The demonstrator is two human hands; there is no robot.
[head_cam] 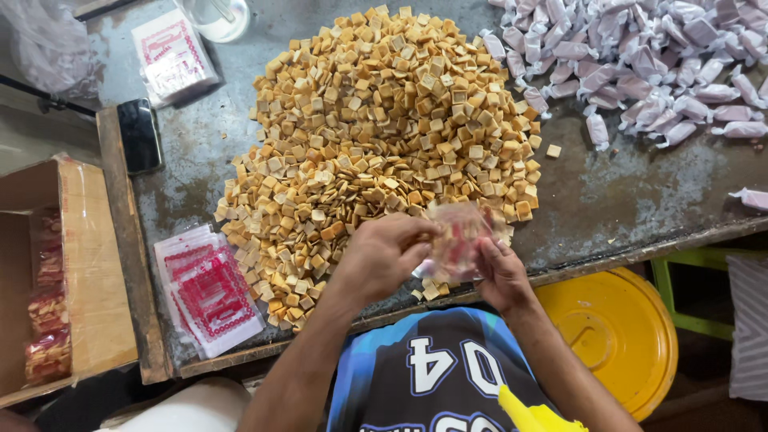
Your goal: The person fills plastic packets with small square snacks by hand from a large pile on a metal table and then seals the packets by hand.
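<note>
A big heap of small square tan biscuits covers the middle of a worn grey table. At the heap's near edge both hands hold one small clear plastic bag with red print. My left hand grips the bag's left side, fingers curled over it. On the bag's right side, my right hand pinches it from below. Whether biscuits are inside the bag is hard to tell.
Flat empty red-printed bags lie stacked at the table's near left. More sit at the far left. Filled twisted packets pile at the far right. A phone, a cardboard box and a yellow bucket lid are nearby.
</note>
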